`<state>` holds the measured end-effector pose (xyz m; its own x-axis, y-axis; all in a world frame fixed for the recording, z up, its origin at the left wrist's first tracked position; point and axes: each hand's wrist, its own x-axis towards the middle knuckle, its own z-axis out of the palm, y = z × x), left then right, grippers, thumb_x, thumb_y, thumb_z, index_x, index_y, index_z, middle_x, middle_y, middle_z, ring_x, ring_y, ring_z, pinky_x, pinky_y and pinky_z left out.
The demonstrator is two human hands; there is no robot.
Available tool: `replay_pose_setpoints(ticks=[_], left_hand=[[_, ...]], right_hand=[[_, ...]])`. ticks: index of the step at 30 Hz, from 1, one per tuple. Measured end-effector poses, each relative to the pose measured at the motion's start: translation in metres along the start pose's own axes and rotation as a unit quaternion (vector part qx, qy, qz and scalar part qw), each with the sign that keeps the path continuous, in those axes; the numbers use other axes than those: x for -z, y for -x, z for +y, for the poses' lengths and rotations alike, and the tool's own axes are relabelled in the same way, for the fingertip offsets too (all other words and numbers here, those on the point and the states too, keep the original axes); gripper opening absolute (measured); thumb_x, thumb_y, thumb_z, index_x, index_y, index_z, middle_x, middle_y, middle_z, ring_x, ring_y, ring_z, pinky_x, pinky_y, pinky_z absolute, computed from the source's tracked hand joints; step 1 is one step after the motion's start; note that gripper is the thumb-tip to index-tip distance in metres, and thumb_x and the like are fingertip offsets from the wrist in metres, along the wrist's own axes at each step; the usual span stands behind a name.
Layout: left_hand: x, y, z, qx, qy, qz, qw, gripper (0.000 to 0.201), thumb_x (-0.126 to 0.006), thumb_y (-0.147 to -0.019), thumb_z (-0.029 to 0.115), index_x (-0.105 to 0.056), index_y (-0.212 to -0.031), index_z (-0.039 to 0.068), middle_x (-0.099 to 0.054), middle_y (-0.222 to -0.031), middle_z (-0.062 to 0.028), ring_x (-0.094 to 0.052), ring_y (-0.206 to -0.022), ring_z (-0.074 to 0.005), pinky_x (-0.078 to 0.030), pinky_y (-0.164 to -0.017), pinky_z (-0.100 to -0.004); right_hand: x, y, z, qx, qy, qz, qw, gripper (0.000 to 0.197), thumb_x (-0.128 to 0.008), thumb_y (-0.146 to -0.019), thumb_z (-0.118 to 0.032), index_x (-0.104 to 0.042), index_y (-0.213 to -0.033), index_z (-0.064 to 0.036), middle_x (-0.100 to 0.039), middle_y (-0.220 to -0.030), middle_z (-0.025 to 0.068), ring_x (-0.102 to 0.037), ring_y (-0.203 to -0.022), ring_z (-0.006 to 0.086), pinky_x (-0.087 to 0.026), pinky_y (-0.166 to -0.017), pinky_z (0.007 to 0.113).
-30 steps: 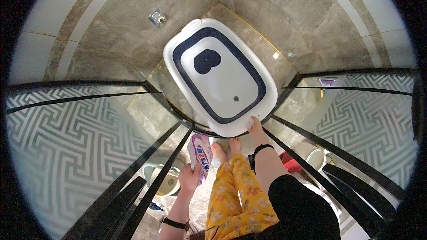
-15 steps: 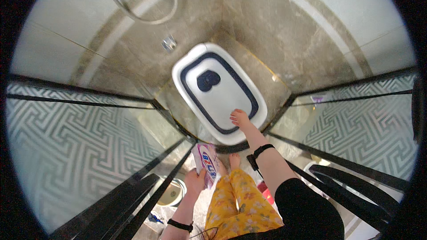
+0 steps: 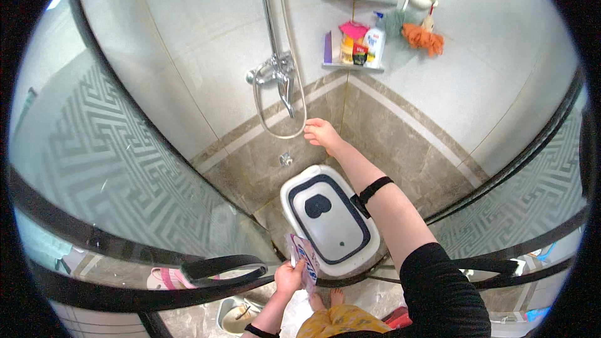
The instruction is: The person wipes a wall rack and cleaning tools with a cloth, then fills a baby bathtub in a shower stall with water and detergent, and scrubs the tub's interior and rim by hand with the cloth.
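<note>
My left hand [image 3: 288,277] grips the edge of a pink-and-white printed plastic packet [image 3: 303,260], held upright beside the near left end of the tub. The packet's contents are hidden. My right arm stretches forward over the tub, and my right hand [image 3: 320,133] is raised with its fingers pointing left, holding nothing that I can see. Its fingertips appear beside the loop of the pale shower hose [image 3: 275,134]; whether they touch is unclear. Left of them is the chrome faucet [image 3: 283,81]. Below lies a white tub [image 3: 332,224] with a dark band and a dark heart-shaped pad [image 3: 317,206].
Corner shelves [image 3: 354,67] hold several bottles and packets. An orange mesh bath puff [image 3: 424,39] hangs at their right. Black-framed patterned glass panels [image 3: 125,144] flank me on both sides. A pale basin [image 3: 236,318] and pink slippers [image 3: 168,279] lie at lower left.
My right hand has left the near end of the tub and risen forward to beside the shower hose. The view has tilted up, showing faucet and shelves. My left hand still holds the packet.
</note>
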<state>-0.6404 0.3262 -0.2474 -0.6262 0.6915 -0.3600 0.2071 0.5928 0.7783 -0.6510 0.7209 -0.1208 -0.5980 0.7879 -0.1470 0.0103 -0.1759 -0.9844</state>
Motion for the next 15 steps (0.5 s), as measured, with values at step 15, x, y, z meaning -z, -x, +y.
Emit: replay_pose_setpoints(ticks=[15], left_hand=[[0.064,0.003,0.079,-0.131,-0.009,0.045,0.990,0.039,-0.060,-0.082,0.037,-0.061,-0.065,0.002,-0.056,-0.054,-0.0161,-0.059,-0.053,-0.0293,-0.044,-0.055,-0.0400]], right_hand=[[0.027,0.093,-0.077,-0.055,0.247,-0.037,0.967,0.036,-0.057,-0.087,-0.024,-0.050,-0.120,-0.0110,-0.058,-0.106,0.0005,-0.058,-0.084,0.0095,-0.048,-0.066,0.024]])
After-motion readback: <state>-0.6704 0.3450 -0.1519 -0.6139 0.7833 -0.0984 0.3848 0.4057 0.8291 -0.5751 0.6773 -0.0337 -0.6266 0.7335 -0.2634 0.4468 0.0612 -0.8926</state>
